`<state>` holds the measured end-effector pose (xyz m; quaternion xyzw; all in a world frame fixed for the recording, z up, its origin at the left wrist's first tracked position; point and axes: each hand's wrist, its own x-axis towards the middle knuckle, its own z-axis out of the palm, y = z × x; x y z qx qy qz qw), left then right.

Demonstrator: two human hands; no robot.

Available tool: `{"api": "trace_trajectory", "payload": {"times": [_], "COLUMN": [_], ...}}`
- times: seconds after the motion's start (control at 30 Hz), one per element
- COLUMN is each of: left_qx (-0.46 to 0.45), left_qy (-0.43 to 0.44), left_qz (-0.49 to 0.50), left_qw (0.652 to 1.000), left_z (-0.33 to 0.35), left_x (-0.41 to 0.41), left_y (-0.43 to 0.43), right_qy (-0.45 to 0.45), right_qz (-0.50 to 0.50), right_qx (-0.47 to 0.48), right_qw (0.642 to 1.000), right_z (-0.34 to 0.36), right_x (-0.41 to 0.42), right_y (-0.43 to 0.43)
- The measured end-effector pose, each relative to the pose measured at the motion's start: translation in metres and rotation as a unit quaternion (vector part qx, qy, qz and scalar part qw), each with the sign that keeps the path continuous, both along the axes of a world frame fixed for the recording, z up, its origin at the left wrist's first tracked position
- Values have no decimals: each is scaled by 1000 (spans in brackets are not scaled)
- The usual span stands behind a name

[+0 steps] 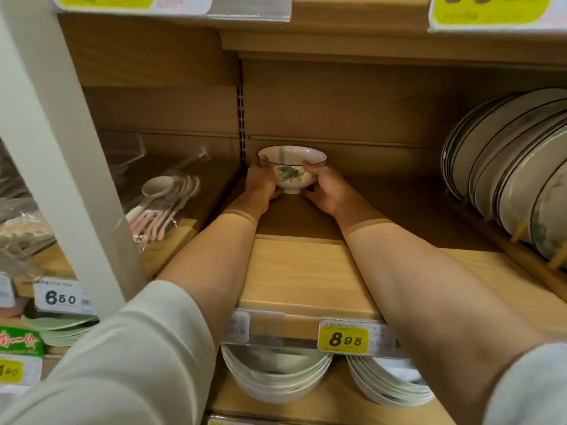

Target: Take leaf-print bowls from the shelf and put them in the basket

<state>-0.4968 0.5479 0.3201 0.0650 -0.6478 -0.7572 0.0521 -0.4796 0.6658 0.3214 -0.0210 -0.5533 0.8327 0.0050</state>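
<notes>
Cupping a glossy, round, footed leaf-print bowl (pixel 292 170): both hands, left (pixel 260 182), right (pixel 326 187).

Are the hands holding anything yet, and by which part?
Yes: the leaf-print bowl at the back of the shelf. Left hand and right hand cup its opposite sides, from rim down to foot.

A shop's tableware aisle is shown. Price labels are fixed along the front of the shelf (pixel 306 277): a yellow label (pixel 343 340) reading "8 95" at lower centre, a white label (pixel 61 298) reading "6 50" at lower left. Plates (pixel 506 167) are racked at right, and identical bowls (pixel 276 381) are stacked below.
</notes>
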Motion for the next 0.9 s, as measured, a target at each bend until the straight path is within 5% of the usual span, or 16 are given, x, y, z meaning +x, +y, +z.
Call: {"api": "trace_trajectory", "payload": {"times": [0.63,0.9], "left_qx": [17,0], "left_qy": [9,-72], "left_qz": [-21,2], "left_qw": [1000,997], "left_z": [-7,14], "left_x": [-30,-3], "left_y": [6,1], "right_qy": [28,-30], "right_qz": [-24,-54], "right_qx": [23,0], "right_qw": [999,998], "right_z": [-14,8], "right_x": [-29,-2], "right_y": [13,20]}}
